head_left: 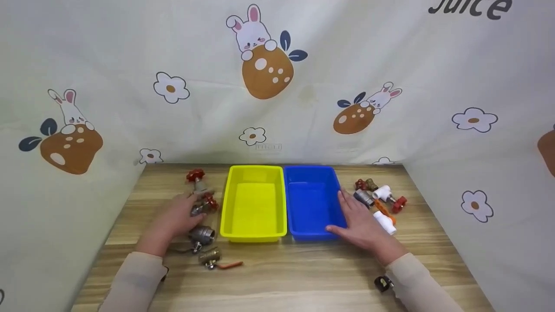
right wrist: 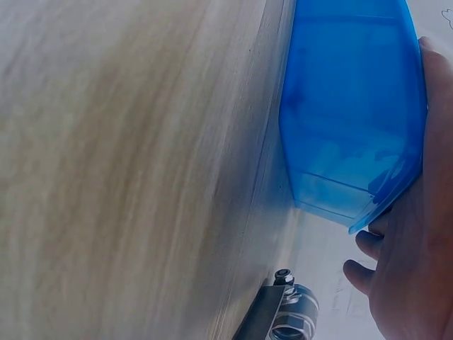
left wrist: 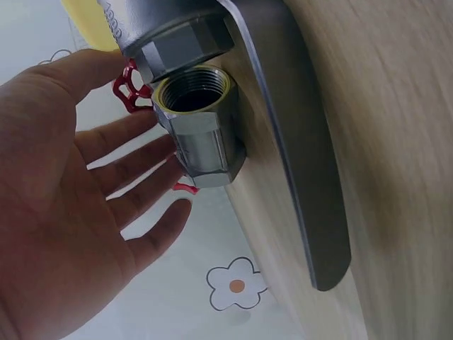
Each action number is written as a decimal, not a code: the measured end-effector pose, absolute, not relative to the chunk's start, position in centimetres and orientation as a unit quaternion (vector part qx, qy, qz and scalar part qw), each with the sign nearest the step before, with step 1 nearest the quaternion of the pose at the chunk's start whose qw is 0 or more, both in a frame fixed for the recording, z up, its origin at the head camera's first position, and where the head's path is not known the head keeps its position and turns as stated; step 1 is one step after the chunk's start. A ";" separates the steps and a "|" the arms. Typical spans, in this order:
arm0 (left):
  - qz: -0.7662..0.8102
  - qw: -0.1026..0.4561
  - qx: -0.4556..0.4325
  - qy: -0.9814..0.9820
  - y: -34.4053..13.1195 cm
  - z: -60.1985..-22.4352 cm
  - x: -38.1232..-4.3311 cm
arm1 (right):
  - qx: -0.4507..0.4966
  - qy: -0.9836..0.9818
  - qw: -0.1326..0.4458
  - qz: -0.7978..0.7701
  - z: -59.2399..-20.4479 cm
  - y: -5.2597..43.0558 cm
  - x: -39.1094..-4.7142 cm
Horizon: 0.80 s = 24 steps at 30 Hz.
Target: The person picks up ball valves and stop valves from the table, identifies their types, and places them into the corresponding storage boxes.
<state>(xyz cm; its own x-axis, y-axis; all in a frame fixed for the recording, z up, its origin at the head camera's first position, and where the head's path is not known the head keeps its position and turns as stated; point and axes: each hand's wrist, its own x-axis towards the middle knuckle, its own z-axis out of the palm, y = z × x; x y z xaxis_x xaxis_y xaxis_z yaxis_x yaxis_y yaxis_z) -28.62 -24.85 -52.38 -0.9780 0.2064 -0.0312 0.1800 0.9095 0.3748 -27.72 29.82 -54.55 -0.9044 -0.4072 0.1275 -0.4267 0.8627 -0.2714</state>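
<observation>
Head view: left hand (head_left: 175,218) loosely spread at red-wheel valve (head_left: 210,202), left of yellow bin (head_left: 253,239); contact unclear, no grip seen. Right hand (head_left: 362,225) relaxed, fingers extended, touching blue bin (head_left: 314,236) at right side. Likely risks: neighbouring ball valve (head_left: 202,235) could snag left hand by its lever (left wrist: 301,156); weak pinch could drop red-wheel valve; sideways push could skew blue bin.

A handwheel valve (head_left: 210,202) lies beside the left fingers (head_left: 187,202), the left tray (head_left: 253,237) to their right, ball valves (head_left: 202,234) nearside; the right tray (head_left: 312,236) stands left of the right fingers (head_left: 345,202), fittings (head_left: 384,222) rightward.
</observation>
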 end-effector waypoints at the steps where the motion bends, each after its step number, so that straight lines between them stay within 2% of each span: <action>1: 0.191 0.036 0.103 0.976 -24.9 -52.4 -28.7 | 0.216 -0.965 0.033 0.148 -54.6 29.9 -27.7; 10: 0.210 0.039 0.142 0.967 -25.5 -53.1 -29.1 | 0.217 -0.962 0.030 0.164 -54.6 30.0 -27.5; 24: 0.265 0.096 0.155 0.947 -26.8 -53.0 -29.9 | 0.220 -0.962 0.037 0.160 -54.4 29.8 -27.6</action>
